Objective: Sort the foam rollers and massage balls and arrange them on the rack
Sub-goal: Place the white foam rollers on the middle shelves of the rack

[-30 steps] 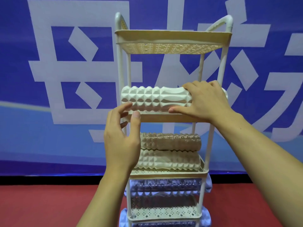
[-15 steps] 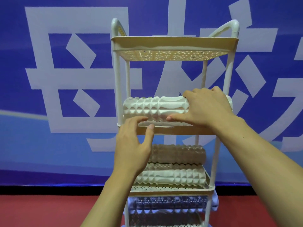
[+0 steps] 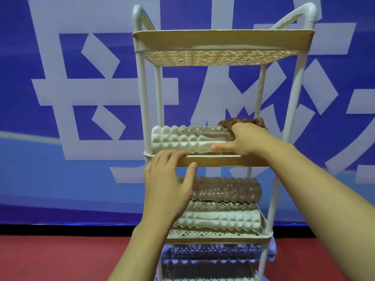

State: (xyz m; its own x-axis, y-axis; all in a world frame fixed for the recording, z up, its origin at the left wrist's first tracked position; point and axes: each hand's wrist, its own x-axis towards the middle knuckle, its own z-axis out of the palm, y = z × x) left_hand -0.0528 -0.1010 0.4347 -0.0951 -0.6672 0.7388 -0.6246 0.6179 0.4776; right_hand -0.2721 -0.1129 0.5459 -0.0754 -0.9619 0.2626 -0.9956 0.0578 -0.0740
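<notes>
A cream tiered rack (image 3: 223,40) stands before me. On its second shelf (image 3: 219,161) lies a white ridged foam roller (image 3: 182,138), and a brown roller (image 3: 241,121) peeks out behind it. My right hand (image 3: 247,140) curls over the white roller's right end, thumb along its front. My left hand (image 3: 168,179) touches that shelf's front rim, fingers laid on top and thumb against the face. One shelf lower, a brown roller (image 3: 227,189) sits above a white roller (image 3: 221,219). Below them lies a purple-blue roller (image 3: 215,252).
The top shelf is seen from underneath, so its contents are hidden. A dark roller (image 3: 203,268) lies at the frame's bottom. Behind the rack hangs a blue banner (image 3: 81,98) with large white characters. The floor (image 3: 60,258) is red.
My left hand rose from beside the white roller's left end onto the second shelf's front rim. A brown roller now shows behind the white one. My right hand stays on the roller.
</notes>
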